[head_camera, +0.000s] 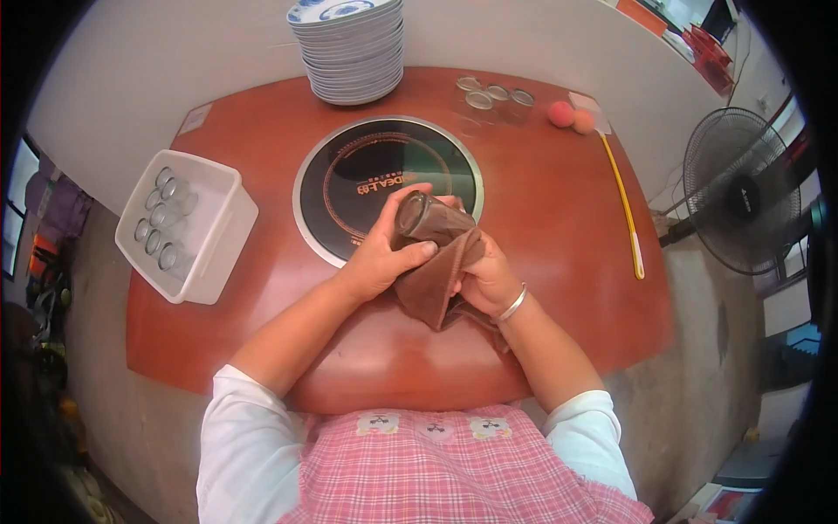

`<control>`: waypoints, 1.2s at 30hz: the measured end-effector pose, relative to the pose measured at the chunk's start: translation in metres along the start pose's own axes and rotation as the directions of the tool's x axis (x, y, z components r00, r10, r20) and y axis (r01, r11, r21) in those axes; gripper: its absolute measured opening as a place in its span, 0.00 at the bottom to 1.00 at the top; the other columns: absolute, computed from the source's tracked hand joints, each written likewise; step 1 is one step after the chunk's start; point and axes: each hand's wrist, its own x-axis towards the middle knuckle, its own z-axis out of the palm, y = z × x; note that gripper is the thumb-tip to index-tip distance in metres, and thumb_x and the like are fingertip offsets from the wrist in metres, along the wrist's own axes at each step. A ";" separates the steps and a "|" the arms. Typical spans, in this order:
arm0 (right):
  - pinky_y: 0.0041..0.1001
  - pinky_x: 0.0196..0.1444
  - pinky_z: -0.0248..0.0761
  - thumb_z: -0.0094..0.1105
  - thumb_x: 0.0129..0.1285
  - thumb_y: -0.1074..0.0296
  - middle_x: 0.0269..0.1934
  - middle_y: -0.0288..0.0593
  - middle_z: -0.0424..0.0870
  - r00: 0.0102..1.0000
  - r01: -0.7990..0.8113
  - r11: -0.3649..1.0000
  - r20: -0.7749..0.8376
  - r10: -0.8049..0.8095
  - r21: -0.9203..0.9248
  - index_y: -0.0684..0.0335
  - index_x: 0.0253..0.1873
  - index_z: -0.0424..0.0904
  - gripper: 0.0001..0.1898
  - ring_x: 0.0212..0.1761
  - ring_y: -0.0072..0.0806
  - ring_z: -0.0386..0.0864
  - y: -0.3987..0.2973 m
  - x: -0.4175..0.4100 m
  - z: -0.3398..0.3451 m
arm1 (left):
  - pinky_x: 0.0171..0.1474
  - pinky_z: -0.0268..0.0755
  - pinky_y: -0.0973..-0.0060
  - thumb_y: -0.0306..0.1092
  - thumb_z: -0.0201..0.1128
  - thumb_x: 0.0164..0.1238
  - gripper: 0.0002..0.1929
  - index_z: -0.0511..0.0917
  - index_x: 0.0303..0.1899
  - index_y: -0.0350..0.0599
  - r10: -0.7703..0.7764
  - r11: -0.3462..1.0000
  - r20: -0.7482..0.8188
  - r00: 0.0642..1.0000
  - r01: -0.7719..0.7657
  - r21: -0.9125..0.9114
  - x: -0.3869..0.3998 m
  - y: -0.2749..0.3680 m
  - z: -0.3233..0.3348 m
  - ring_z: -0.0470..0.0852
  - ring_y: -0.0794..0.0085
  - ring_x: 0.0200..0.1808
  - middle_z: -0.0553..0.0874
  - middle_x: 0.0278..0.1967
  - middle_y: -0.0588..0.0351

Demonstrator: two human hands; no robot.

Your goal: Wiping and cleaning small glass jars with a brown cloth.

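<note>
A clear drinking glass (419,217) lies tilted between my hands above the near right part of the round induction cooktop (340,177). Around its side my left hand (386,255) is wrapped, the thumb lying over a brown cloth (435,281). My right hand (491,272) grips the cloth at the glass's other end, where the fabric covers it. Part of the cloth hangs down below both hands. The right hand's fingers are partly hidden by the fabric.
A white plastic bin (222,242) with several glasses stands at left. At the back are a tall stack of plates (353,59) and several upright glasses (481,101). Two pinkish balls (561,114) and a fly swatter (619,173) lie at right, near a fan (743,190).
</note>
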 end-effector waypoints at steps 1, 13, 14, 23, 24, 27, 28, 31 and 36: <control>0.18 0.27 0.72 0.54 0.55 0.82 0.31 0.40 0.80 0.999 -0.034 0.975 0.043 0.025 0.218 0.69 0.47 0.75 0.14 0.25 0.24 0.79 0.001 -0.001 0.002 | 0.65 0.62 0.64 0.44 0.71 0.55 0.42 0.54 0.66 0.44 0.046 0.999 0.040 0.998 -0.045 -0.030 -0.001 0.003 0.003 0.70 0.63 0.61 0.70 0.62 0.48; 0.39 0.37 0.74 0.58 0.50 0.76 0.34 0.58 0.80 0.912 0.286 0.142 0.224 -0.345 -0.948 0.65 0.45 0.76 0.14 0.37 0.56 0.78 0.008 0.000 0.006 | 0.53 0.74 0.73 0.56 0.66 0.58 0.33 0.71 0.54 0.37 -0.170 0.977 -0.145 0.975 0.148 -0.152 -0.001 -0.019 -0.007 0.80 0.71 0.49 0.80 0.48 0.52; 0.37 0.39 0.74 0.58 0.52 0.76 0.35 0.56 0.81 0.916 0.272 0.142 0.211 -0.340 -0.952 0.65 0.46 0.76 0.14 0.38 0.52 0.80 0.007 0.000 0.007 | 0.53 0.75 0.73 0.56 0.66 0.59 0.32 0.72 0.54 0.36 -0.198 0.971 -0.161 0.967 0.171 -0.167 -0.001 -0.018 -0.006 0.81 0.71 0.48 0.81 0.47 0.52; 0.28 0.58 0.70 0.57 0.62 0.72 0.56 0.39 0.75 0.994 0.047 0.980 0.088 -0.065 0.195 0.62 0.63 0.67 0.23 0.56 0.27 0.75 0.012 -0.001 -0.005 | 0.64 0.63 0.69 0.45 0.70 0.56 0.38 0.59 0.64 0.42 0.012 0.989 0.052 0.999 -0.004 -0.145 0.001 -0.002 0.003 0.72 0.66 0.59 0.74 0.57 0.50; 0.28 0.59 0.69 0.57 0.63 0.71 0.57 0.39 0.74 0.994 0.024 0.980 0.098 -0.044 0.198 0.62 0.63 0.66 0.24 0.57 0.26 0.74 0.015 -0.002 -0.004 | 0.64 0.63 0.69 0.45 0.70 0.56 0.38 0.59 0.64 0.42 0.016 0.990 0.050 0.999 -0.009 -0.144 0.001 -0.002 0.002 0.72 0.66 0.59 0.74 0.57 0.50; 0.28 0.59 0.68 0.56 0.65 0.70 0.58 0.39 0.73 0.993 0.017 0.996 0.112 -0.027 0.091 0.62 0.63 0.66 0.22 0.57 0.26 0.73 0.011 -0.002 0.002 | 0.63 0.64 0.68 0.44 0.71 0.55 0.37 0.60 0.62 0.41 0.020 0.979 0.044 0.999 -0.010 -0.204 0.000 -0.010 -0.003 0.73 0.65 0.59 0.74 0.58 0.48; 0.27 0.57 0.69 0.56 0.63 0.73 0.53 0.38 0.75 0.994 0.074 0.995 0.091 -0.067 -0.069 0.64 0.61 0.68 0.21 0.54 0.25 0.74 0.009 -0.002 0.006 | 0.63 0.65 0.66 0.48 0.71 0.54 0.38 0.61 0.61 0.41 0.008 0.990 0.022 1.000 -0.005 -0.142 -0.001 -0.012 -0.006 0.73 0.64 0.59 0.74 0.58 0.48; 0.28 0.51 0.72 0.57 0.59 0.77 0.46 0.38 0.80 0.969 0.248 0.887 0.088 -0.232 -0.390 0.65 0.57 0.71 0.20 0.47 0.28 0.78 0.011 -0.001 0.012 | 0.62 0.67 0.66 0.53 0.71 0.53 0.38 0.63 0.60 0.41 -0.025 0.991 -0.003 1.000 0.024 -0.135 0.000 -0.009 0.001 0.74 0.64 0.58 0.75 0.56 0.48; 0.42 0.40 0.73 0.57 0.45 0.80 0.39 0.57 0.79 0.860 0.387 0.178 0.284 -0.423 -0.905 0.63 0.50 0.76 0.22 0.40 0.56 0.77 0.015 0.002 0.001 | 0.58 0.70 0.69 0.55 0.66 0.58 0.33 0.68 0.57 0.42 -0.260 0.962 -0.170 0.951 0.238 -0.137 -0.002 -0.017 -0.006 0.76 0.68 0.54 0.77 0.53 0.52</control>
